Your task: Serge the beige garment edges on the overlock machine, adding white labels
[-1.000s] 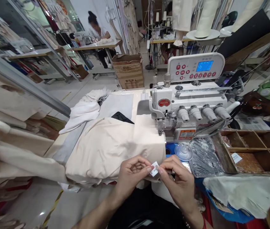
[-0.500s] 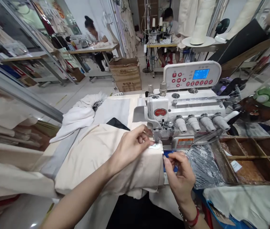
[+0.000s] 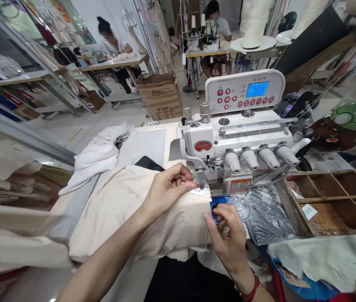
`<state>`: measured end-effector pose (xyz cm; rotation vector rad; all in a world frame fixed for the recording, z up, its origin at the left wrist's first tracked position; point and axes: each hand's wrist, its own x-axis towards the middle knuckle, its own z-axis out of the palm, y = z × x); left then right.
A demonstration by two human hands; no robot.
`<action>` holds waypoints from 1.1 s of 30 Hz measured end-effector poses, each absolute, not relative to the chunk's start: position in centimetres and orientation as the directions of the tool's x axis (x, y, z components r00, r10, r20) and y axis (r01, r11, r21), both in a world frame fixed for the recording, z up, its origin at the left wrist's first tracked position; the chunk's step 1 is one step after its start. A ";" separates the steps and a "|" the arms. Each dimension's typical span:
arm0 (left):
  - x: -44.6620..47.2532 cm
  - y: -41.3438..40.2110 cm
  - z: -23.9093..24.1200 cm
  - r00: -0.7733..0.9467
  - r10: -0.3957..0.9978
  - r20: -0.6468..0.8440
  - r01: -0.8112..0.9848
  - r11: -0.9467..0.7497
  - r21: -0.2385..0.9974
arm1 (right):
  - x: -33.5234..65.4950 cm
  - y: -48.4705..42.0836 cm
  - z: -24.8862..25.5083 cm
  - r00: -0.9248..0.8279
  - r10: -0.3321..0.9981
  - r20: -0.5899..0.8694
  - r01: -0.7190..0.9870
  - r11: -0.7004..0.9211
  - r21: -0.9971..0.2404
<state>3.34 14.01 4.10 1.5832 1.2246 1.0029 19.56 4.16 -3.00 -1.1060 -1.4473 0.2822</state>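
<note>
1. A small white label (image 3: 197, 192) lies on a beige cloth (image 3: 124, 218), close to the cloth's right edge and just beside the needle end of a white sewing machine (image 3: 243, 134).
2. The left hand (image 3: 165, 186) rests over the cloth, its thumb tip at the label. Its other fingers curl behind, so whether they clamp anything cannot be told.
3. The right hand (image 3: 229, 235) is at the cloth's edge, lower than the label. Its thumb and forefinger stand apart, with nothing seen gripped between them.
4. As for progress, the label appears to be in place on the cloth, but not yet let go. No stitching across it can be made out, so its fastening looks like the part left open.
5. A second label (image 3: 309, 212) lies loose in the front compartment of a divided box (image 3: 335, 199), right of the machine.
6. On the bench (image 3: 167, 151), a dark phone (image 3: 149, 163) lies just behind the beige cloth, with a white bundle (image 3: 92, 157) to its left.
7. Two people sit at machines farther back.
</note>
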 end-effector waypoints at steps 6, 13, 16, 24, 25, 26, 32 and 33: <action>2.9 11.7 5.5 0.251 0.966 0.060 0.329 -0.144 0.933 | 20.0 3.6 -1.8 0.195 0.694 0.693 0.462 0.558 -0.689; 2.7 7.8 6.4 0.248 0.957 0.154 0.355 -0.237 0.904 | 19.9 2.3 -0.8 0.132 0.898 0.419 0.018 0.421 -0.907; 2.8 7.1 6.0 0.265 0.949 0.172 0.354 -0.262 0.898 | 19.3 2.6 -1.1 0.023 0.961 0.276 -0.141 0.276 -0.951; 2.5 6.3 5.6 0.321 0.920 0.223 0.328 -0.329 0.886 | 18.7 1.8 -1.4 0.117 0.960 0.254 0.036 0.252 -0.967; 2.4 6.1 5.4 0.318 0.926 0.204 0.311 -0.305 0.900 | 18.7 1.8 -1.5 0.125 0.963 0.240 0.024 0.239 -0.971; 2.4 6.0 5.2 0.307 0.935 0.175 0.289 -0.267 0.919 | 18.7 1.7 -1.5 0.121 0.968 0.219 0.005 0.220 -0.976; 2.8 5.4 3.7 0.134 0.989 0.065 0.125 -0.082 0.989 | 18.4 1.6 -1.8 0.134 0.973 0.189 -0.131 0.206 -0.970; 2.9 5.3 3.5 0.124 0.990 0.062 0.118 -0.077 0.990 | 18.5 1.6 -1.8 0.128 0.971 0.200 -0.136 0.217 -0.967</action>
